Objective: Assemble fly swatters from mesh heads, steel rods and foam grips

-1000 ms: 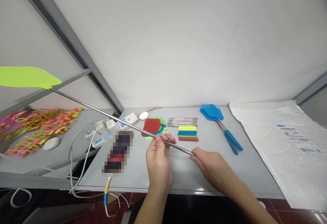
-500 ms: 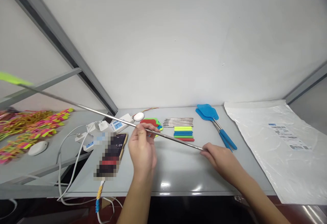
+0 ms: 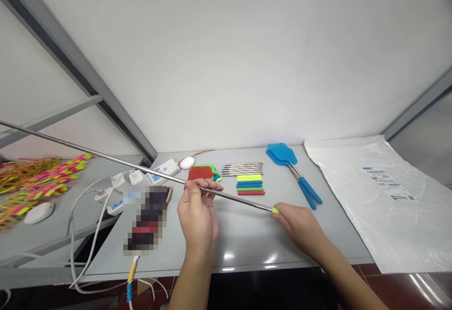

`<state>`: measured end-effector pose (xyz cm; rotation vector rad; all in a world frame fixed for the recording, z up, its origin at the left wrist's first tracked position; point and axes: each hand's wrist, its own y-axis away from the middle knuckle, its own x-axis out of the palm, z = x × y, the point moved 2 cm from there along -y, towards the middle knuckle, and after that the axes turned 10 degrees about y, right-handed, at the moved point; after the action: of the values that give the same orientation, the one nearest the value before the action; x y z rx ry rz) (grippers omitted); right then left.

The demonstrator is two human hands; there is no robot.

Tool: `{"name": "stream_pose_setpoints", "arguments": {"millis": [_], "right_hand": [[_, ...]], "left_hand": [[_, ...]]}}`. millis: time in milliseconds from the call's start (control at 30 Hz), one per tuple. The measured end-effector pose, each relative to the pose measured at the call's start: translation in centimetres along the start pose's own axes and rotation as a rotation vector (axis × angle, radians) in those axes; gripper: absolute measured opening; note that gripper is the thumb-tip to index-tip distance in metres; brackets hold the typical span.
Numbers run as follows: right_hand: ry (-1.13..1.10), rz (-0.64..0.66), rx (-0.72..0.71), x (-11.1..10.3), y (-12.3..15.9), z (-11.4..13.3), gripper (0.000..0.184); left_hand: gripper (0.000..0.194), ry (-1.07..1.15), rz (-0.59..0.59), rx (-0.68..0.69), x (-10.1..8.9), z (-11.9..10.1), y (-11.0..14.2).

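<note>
A long thin metal rod runs from the left edge of the view down to my hands above the grey table. My left hand pinches the rod near its middle. My right hand is closed round the rod's near end, where a bit of yellow-green handle shows. The rod's far end runs out of view at left.
Behind my hands lie coloured swatter heads, a row of metal rods, stacked coloured handles and two blue swatters. A phone, power strips and cables sit at left; a plastic bag at right.
The rod has swung lower and further left, and its yellow-green head has gone out of view. My right hand slid along to the rod's end; a yellow-green handle tip now shows there.
</note>
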<state>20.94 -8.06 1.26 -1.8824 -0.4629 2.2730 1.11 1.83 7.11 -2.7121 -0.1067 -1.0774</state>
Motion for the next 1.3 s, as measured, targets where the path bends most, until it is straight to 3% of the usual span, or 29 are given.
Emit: {"name": "stream_pose_setpoints", "arguments": {"millis": [100,267,367,467,600,933,1100,1200,1300], "right_hand": [[0.022,-0.044,0.024,0.3,1.1,-1.0,0.035],[0.081,-0.043,0.225,0.2,3.9,-4.3,0.030],[0.111,-0.046,0.211,-0.4,4.0,-5.0,0.029],[0.099,-0.042,0.264,-1.0,2.9,-5.0,0.028],[0.027,0.029,0.268,-1.3,1.6,-4.8,0.023],[0.044,-0.018,0.128,-1.2,0.3,-4.8,0.026],[0.025,-0.008,0.007,-1.5,-0.1,-3.6,0.027],[0.010,0.006,0.020,-1.6,-0.1,-3.1,0.027],[-0.049,0.031,0.064,-1.5,0.2,-2.8,0.027]], "left_hand": [[0.033,-0.005,0.009,-0.004,0.5,-1.0,-1.0],[0.037,0.100,-0.163,0.116,0.4,-3.7,-5.1],[0.037,0.143,-0.069,0.098,1.8,-3.5,-6.3],[0.036,0.147,-0.004,0.045,3.0,-1.8,-5.7],[0.035,0.145,0.007,0.054,2.8,-0.2,-4.9],[0.037,0.160,-0.084,0.021,1.9,-0.1,-5.0],[0.032,0.257,0.004,-0.146,3.7,1.9,-2.4],[0.032,0.317,0.015,-0.211,4.8,3.0,-0.6],[0.036,0.331,-0.011,-0.192,5.2,3.3,0.5]]}}
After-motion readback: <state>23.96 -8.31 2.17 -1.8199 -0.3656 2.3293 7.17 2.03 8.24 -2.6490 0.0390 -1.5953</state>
